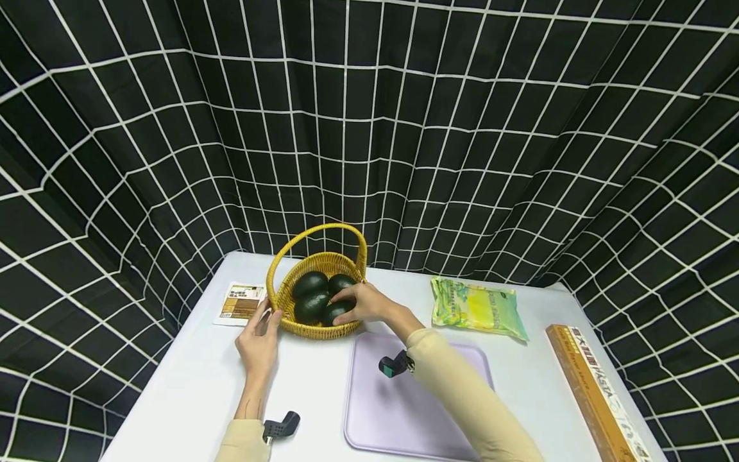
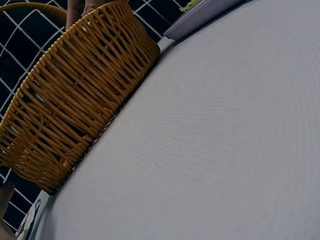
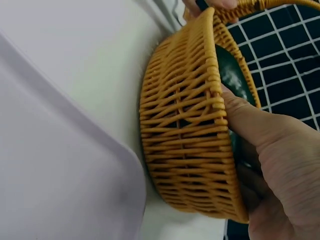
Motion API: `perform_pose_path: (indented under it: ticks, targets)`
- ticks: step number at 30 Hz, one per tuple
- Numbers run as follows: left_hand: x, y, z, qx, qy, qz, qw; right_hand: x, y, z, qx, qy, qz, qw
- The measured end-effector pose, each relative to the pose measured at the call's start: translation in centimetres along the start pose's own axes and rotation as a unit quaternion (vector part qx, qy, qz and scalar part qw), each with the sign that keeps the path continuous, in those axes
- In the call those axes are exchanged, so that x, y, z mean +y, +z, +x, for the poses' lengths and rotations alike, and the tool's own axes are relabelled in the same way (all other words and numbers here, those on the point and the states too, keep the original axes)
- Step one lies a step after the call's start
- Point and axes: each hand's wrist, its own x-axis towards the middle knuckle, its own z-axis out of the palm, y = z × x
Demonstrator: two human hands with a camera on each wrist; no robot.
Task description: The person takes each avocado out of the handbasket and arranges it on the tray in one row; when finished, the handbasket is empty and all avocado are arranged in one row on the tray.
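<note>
A yellow wicker basket (image 1: 314,332) with a tall arched handle holds several dark green, glossy avocados (image 1: 310,284). My right hand (image 1: 366,304) reaches over its right rim, thumb and fingers around the front-right avocado (image 1: 335,313); the right wrist view shows the thumb (image 3: 250,117) inside the rim, the other fingers partly hidden. At the left side, by the foot of the handle, my left hand (image 1: 258,343) grips the basket, thumb in front and fingers further back. The left wrist view shows mostly the woven wall (image 2: 75,95) and little of that hand.
A lilac tray (image 1: 404,417) lies in front and right of the basket, under my right forearm. Behind my left hand is a flat brown-and-white packet (image 1: 239,305). A green-yellow bag (image 1: 476,308) and a long pasta box (image 1: 597,391) lie to the right on the white table (image 1: 312,398).
</note>
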Motion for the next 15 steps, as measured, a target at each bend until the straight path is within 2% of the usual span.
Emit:
perform_pose_path:
  ticks: [8,11,15]
  targets:
    - [0.04,0.36,0.02,0.001,-0.026,0.022,0.9994,-0.45,0.16,0.37,-0.005,0.010,-0.034,0.9994]
    - [0.12,0.41,-0.13,0.006,-0.032,0.035,0.9989,-0.55,0.37,0.26,-0.002,0.018,-0.020,0.9996]
    - [0.38,0.39,-0.13,0.012,-0.023,0.046,0.9986,-0.74,0.38,0.01,0.018,0.015,0.015,0.9996]
